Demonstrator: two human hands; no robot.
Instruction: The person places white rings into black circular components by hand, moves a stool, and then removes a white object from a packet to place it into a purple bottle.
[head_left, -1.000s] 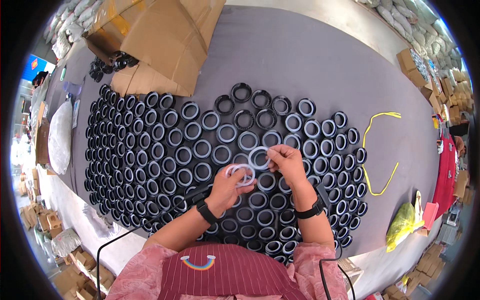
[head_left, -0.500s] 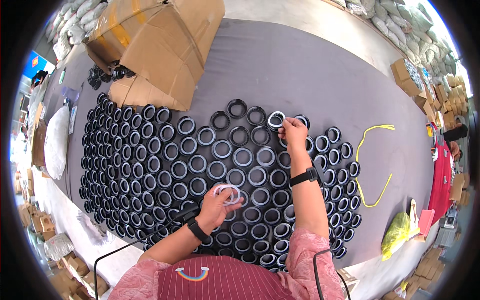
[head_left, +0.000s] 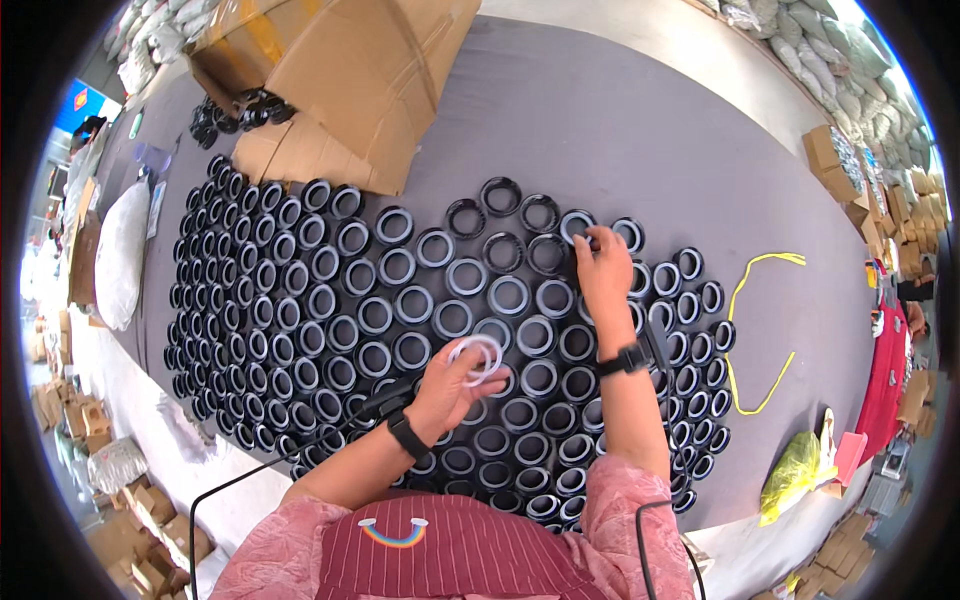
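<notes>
White thin rings [head_left: 477,358] sit pinched in the left hand [head_left: 447,387] above the black ring caps [head_left: 330,300] near the grey mat's [head_left: 640,130] near edge. Right hand [head_left: 603,272] fingertips press a white-lined cap [head_left: 577,225] at the array's far row, beside cardboard boxes [head_left: 350,70].

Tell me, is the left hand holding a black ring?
No, the left hand holds a stack of thin white rings, above the black rings.

A wide grey mat [head_left: 620,130] covers the pale floor [head_left: 640,25] in bright daylight. Flattened cardboard boxes [head_left: 340,70] lie at its far left, small cartons [head_left: 850,165] and filled sacks [head_left: 850,50] line the right edge
</notes>
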